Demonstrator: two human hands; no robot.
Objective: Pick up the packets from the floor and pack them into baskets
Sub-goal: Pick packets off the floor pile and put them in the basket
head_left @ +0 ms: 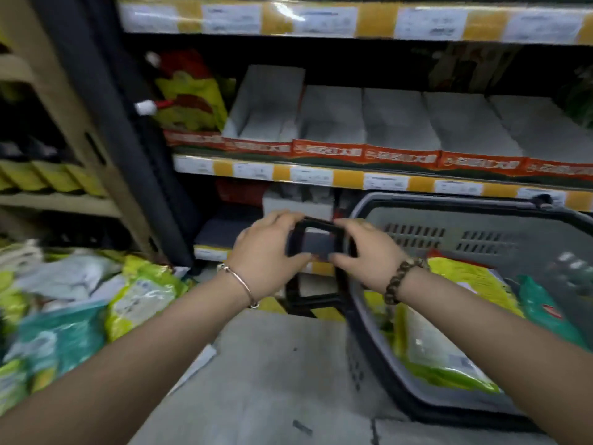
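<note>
A grey plastic basket (362, 319) with a dark rim stands tilted on the floor at the right. Inside it lie a yellow-green packet (430, 345) and a teal packet (545, 313). Its black handle (316, 239) sticks up at the basket's left end. My left hand (266, 248) grips the handle's left side and my right hand (369, 252) grips its right side. More yellow-green and teal packets (80, 313) lie heaped on the floor at the left.
Store shelves (321, 178) with yellow and white price strips stand right behind the basket, holding grey boxes (369, 120) and bagged goods. A beige rack (80, 146) is at the left. Grey floor (272, 380) lies between my arms.
</note>
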